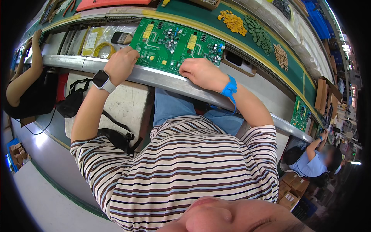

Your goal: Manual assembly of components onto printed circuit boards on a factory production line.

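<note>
A wide green circuit board lies across the rails of the line in front of me. It bears black, blue and yellow parts in two matching halves. At the board's left edge, my left hand is closed, with its fingertips on the edge; a smartwatch with a light band is on that wrist. My right hand rests over the board's front edge, its fingers curled and pressed together. Whatever those fingers hold, if anything, is hidden. Around my right wrist goes a blue strap with a cord.
Beyond the board are piles of yellow parts, green discs and tan parts. A black brush and yellow tape roll lie left. Another board sits right. Co-workers are at both sides.
</note>
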